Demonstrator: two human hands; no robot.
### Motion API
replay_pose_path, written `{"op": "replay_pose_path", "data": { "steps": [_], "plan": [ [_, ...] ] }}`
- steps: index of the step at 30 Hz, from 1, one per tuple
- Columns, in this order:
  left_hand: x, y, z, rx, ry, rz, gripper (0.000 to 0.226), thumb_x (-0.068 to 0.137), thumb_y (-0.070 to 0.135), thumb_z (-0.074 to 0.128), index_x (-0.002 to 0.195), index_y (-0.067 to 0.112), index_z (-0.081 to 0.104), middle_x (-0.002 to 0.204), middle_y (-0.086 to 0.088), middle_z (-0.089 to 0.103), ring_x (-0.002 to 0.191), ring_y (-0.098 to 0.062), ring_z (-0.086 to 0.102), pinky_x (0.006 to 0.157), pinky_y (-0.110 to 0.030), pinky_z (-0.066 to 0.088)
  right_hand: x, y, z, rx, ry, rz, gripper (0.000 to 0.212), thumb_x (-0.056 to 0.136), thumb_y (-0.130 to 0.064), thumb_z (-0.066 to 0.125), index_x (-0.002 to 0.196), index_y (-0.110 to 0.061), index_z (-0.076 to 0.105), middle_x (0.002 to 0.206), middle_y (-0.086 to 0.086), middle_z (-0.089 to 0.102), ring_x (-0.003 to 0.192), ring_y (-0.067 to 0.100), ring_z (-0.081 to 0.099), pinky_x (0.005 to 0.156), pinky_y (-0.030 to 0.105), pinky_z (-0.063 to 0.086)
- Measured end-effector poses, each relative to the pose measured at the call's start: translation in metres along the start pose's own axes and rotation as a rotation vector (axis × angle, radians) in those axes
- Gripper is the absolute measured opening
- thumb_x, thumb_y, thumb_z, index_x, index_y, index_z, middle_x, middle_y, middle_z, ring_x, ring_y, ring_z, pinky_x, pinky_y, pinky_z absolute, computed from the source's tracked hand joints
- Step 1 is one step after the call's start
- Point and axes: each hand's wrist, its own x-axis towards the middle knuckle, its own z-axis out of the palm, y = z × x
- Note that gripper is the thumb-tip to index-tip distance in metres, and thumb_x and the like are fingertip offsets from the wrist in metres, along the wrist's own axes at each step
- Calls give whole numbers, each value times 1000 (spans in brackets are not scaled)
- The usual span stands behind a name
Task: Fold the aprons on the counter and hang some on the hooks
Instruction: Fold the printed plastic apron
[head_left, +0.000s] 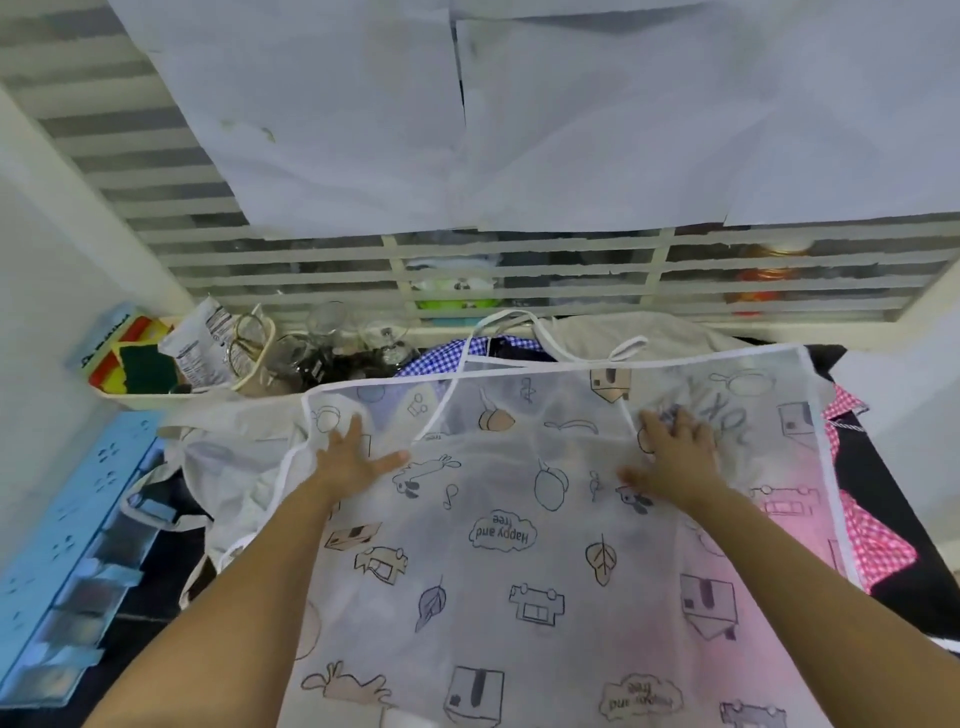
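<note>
With left hand (353, 460) and right hand (672, 457) spread flat on the apron (519, 571), smooth wrinkles outward, then tuck straps (441, 406) inward before folding.

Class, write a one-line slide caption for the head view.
A translucent printed apron pressed flat under the left hand and right hand.

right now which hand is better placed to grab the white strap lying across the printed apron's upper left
Left, probably. The left hand lies flat on the printed apron, thumb close to the white strap; the right hand presses the far side.
</note>
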Motion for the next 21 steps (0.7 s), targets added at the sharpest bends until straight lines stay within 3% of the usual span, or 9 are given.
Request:
{"op": "replay_pose_path", "data": {
  "steps": [3,5,7,9,13,15,16,18,21],
  "plan": [
    [4,2,5,77,27,-15,111,78,68,58,153,19,-7,160,-18,-7,147,-35,-5,118,-52,5,-50,-48,-4,221,278,-205,58,95,-30,53,146,-15,29,158,14,9,146,32,4,118,46,17],
    [10,-1,11,69,34,-42,115,74,71,61,153,22,-8,160,-16,-8,147,-37,-7,116,-59,4,-100,-77,9,338,245,-425,54,96,-42,44,145,-23,28,159,-1,4,147,18,-2,117,38,15],
    [11,-2,14,48,39,-58,116,73,71,62,153,24,-7,160,-16,-9,146,-39,-7,114,-63,4,-147,-92,34,244,144,-620,65,91,-63,35,146,-33,19,158,-11,-3,145,9,-9,113,32,15],
    [9,-2,13,0,58,-36,114,75,67,64,154,19,-3,160,-18,-4,146,-39,-4,116,-59,5,-175,-91,68,50,193,-761,85,82,-77,36,150,-30,18,160,-3,2,147,16,-1,116,35,21],
    [-13,-8,-3,-323,81,105,95,80,42,73,150,8,19,153,-14,30,139,-30,31,106,-34,30,-205,-85,115,-145,171,-761,129,53,-79,66,154,-21,11,159,13,10,144,34,8,113,44,8],
    [-32,-18,-13,-378,109,126,86,86,33,70,151,7,20,153,-11,31,138,-27,34,106,-33,31,-213,-89,129,-217,110,-673,139,37,-56,87,153,-23,19,157,15,20,141,39,16,110,49,10],
    [-43,-23,-18,-393,133,127,83,87,31,69,151,9,21,155,-9,29,140,-27,32,109,-34,29,-214,-90,137,-244,139,-631,135,36,-31,91,152,-24,22,156,15,23,142,41,15,110,50,9],
    [-68,-39,-29,-467,207,143,70,89,27,67,148,11,33,153,-9,33,139,-26,34,110,-34,29,-214,-88,149,-262,277,-547,124,42,9,68,152,-24,22,156,14,20,145,41,4,111,51,6],
    [-109,-77,-40,-537,345,169,45,92,22,62,135,10,52,138,-12,51,126,-25,48,98,-31,38,-211,-89,152,-240,373,-453,130,38,18,64,152,-22,16,156,19,19,141,41,14,114,52,12]
  ]
}}
